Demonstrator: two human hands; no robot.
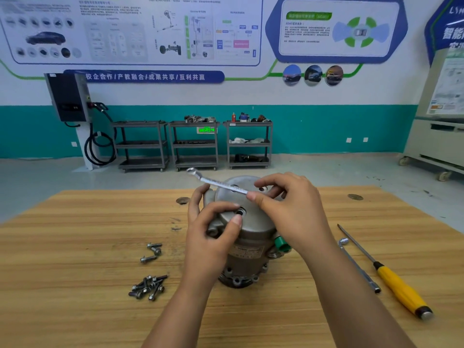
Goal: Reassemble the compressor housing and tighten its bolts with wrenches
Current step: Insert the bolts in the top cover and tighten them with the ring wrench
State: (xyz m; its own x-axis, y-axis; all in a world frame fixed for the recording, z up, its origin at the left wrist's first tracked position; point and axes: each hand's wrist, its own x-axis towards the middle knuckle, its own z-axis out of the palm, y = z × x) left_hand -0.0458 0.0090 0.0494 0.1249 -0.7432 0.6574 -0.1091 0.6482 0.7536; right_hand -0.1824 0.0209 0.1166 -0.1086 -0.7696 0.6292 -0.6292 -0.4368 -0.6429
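- nearest, on the light wooden table (75, 310): a loose heap of dark flanged steel bolts (148, 287), left of the forearms
- right side: a yellow-handled flat screwdriver (401, 292) and a slim chrome l-shaped socket wrench (359, 267) lie side by side, both pointing away, neither touched
- a little further, three more silver bolts (152, 252) lie apart from the heap
- centre: the grey cast-aluminium compressor housing (247, 254) stands on end on the table, domed cover uppermost, a green plastic cap (281, 243) on its right flank
- left hand (213, 229) grips the cover's left edge, fingers curled round it, thumb tip beside a dark round port
- right hand (288, 209) pinches the shank of a silver combination wrench (216, 183) between thumb and fingers
- key relation: the wrench's long axis runs from the right hand up and leftward across the cover top; its ring end hangs free past the far-left edge, seated on nothing
- loose bolts lie on the left hand's side, nearer to it
- whether any bolt already sits in the cover: cannot tell
- judgement: tightening not yet under way
- far: three grey tiered carts (193, 144) against the teal wall
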